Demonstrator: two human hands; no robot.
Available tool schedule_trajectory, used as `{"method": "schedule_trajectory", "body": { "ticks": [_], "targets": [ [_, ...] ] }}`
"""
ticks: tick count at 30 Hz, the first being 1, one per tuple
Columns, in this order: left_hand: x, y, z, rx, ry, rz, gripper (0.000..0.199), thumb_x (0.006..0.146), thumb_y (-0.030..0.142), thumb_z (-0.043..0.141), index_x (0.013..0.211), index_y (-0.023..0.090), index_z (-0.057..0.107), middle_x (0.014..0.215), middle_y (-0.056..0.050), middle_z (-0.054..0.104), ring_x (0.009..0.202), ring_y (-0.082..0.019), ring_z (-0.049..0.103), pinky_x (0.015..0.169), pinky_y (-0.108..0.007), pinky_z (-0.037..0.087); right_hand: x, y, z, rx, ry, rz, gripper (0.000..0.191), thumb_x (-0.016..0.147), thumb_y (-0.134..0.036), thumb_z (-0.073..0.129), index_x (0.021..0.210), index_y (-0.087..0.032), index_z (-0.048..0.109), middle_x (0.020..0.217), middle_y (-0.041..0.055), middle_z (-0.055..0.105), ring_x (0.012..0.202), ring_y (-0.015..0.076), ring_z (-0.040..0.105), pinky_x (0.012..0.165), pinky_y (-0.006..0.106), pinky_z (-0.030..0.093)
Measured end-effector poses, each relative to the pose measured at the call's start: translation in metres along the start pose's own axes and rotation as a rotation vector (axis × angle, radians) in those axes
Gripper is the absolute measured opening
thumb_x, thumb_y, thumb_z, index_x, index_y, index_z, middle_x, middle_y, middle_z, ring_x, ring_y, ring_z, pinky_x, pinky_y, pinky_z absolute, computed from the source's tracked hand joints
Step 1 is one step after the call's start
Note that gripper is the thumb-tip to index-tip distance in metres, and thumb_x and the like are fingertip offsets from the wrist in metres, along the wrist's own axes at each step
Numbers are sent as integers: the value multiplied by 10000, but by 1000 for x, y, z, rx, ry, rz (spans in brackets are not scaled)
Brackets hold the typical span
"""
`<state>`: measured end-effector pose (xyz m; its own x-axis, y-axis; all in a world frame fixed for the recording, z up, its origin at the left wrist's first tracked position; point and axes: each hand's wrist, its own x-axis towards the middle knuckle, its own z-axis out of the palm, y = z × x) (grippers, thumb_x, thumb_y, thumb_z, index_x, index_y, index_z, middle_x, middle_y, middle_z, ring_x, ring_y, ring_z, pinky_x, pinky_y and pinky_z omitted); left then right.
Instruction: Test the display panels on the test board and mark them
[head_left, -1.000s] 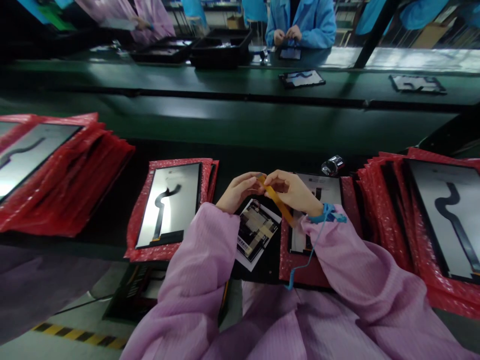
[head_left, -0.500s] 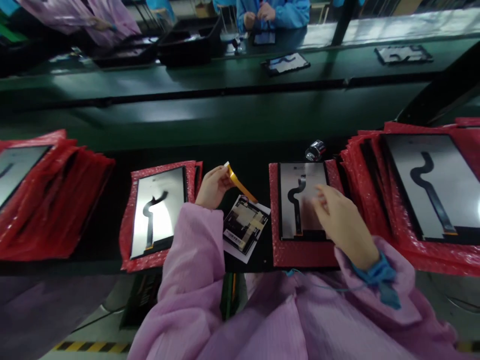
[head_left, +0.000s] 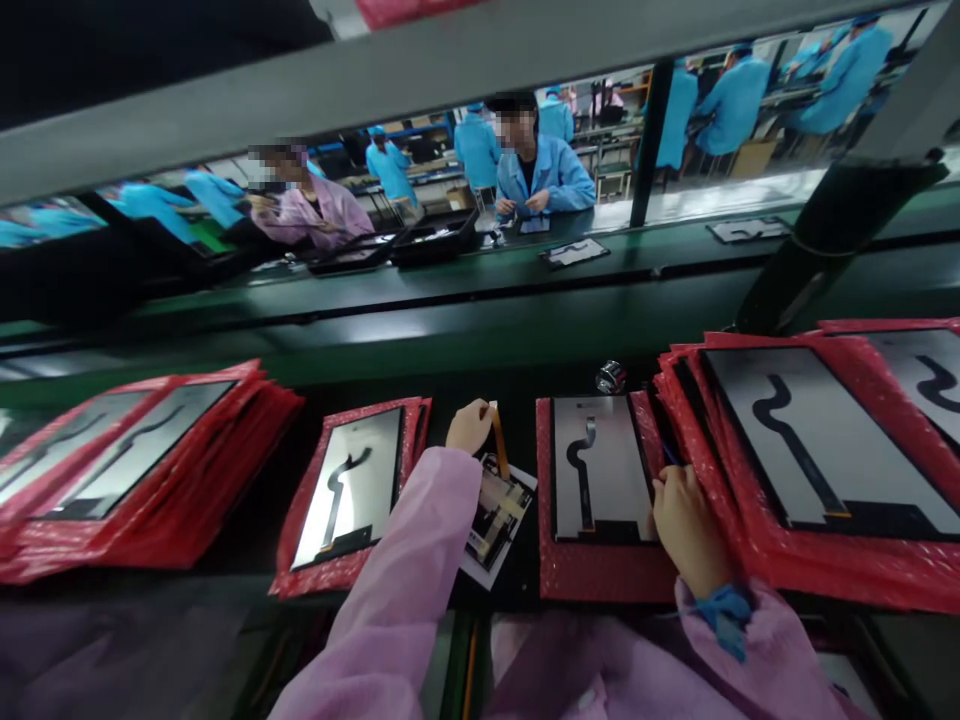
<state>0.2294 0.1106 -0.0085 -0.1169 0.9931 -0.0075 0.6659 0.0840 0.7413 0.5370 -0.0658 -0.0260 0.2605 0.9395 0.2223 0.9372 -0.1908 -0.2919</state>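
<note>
My left hand (head_left: 470, 426) pinches the pale upper end of a narrow amber strip (head_left: 500, 447). The strip's lower end reaches a small dark module with a barcode label (head_left: 491, 520), lying on a white sheet (head_left: 480, 574). My right hand (head_left: 686, 515) is closed at the right edge of a display panel (head_left: 604, 470) with a black ribbon cable. A thin dark-blue thing shows by its fingertips; its kind is hard to make out. That panel lies on a red bubble-wrap bag (head_left: 600, 578). Left of my left forearm, another display panel (head_left: 360, 480) rests on red wrap.
Stacks of red bubble-wrap bags with panels stand at left (head_left: 225, 470) and right (head_left: 832, 560). A shiny metal cylinder (head_left: 610, 376) sits behind the middle panel. Beyond runs a green conveyor (head_left: 420, 325); a co-worker in blue (head_left: 551, 170) sits across it. A thick dark post (head_left: 825, 245) leans at right.
The view has tilted up, showing more of the room. My right hand has moved from above the middle panel to its right edge. My left hand still holds the amber strip, now more upright.
</note>
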Motion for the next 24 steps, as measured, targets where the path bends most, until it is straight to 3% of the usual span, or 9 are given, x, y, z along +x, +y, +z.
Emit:
{"method": "schedule_trajectory", "body": {
  "ticks": [4, 7, 14, 16, 19, 21, 24],
  "targets": [
    [-1, -5, 4, 22, -42, -85, 168, 948, 278, 604, 843, 151, 638, 782, -5, 656, 739, -149, 631, 781, -327, 514, 0, 0, 1, 392, 40, 88, 170, 909, -246, 453, 741, -233, 476, 844, 142, 595, 905, 300, 610, 822, 431, 486],
    [0, -7, 7, 3, -106, -135, 246, 974, 370, 588, 957, 131, 643, 835, -11, 661, 700, -125, 628, 714, -315, 554, 3, 0, 2, 552, 24, 146, 170, 887, -328, 448, 739, -245, 447, 805, 125, 593, 859, 294, 601, 809, 437, 485],
    [-2, -10, 14, -32, -135, -155, 268, 970, 391, 594, 991, 130, 649, 888, -27, 673, 740, -132, 646, 711, -313, 569, 13, 5, 7, 862, -41, 290, 382, 832, -590, 449, 914, -221, 505, 754, 53, 620, 702, 222, 615, 627, 356, 516],
    [-3, -10, 14, -36, -127, -152, 270, 969, 393, 594, 981, 130, 650, 879, -25, 673, 735, -132, 646, 713, -314, 567, 16, 0, 5, 993, -79, 331, 517, 771, -615, 573, 1083, -210, 494, 839, 46, 667, 747, 209, 653, 653, 339, 551],
    [-5, -7, 14, -36, -134, -142, 268, 970, 390, 593, 959, 129, 649, 850, -16, 667, 710, -126, 637, 703, -308, 561, 18, -11, -6, 1238, -192, 382, 808, 684, -490, 744, 1352, -215, 383, 1158, 101, 682, 953, 232, 694, 793, 378, 591],
    [-6, -3, 14, -36, -151, -131, 260, 971, 380, 594, 938, 128, 647, 824, -8, 661, 684, -119, 625, 692, -301, 554, 18, -18, -20, 1287, -226, 350, 799, 737, -402, 710, 1430, -223, 356, 1341, 130, 604, 1100, 251, 664, 864, 400, 586],
    [-11, 5, 14, -44, -182, -109, 222, 959, 332, 609, 875, 131, 650, 757, 10, 656, 619, -110, 597, 672, -288, 531, 16, -23, -43, 1054, -85, 154, 675, 849, -347, 596, 1470, -231, 357, 1444, 120, 524, 1258, 254, 578, 966, 411, 551]
  ]
}}
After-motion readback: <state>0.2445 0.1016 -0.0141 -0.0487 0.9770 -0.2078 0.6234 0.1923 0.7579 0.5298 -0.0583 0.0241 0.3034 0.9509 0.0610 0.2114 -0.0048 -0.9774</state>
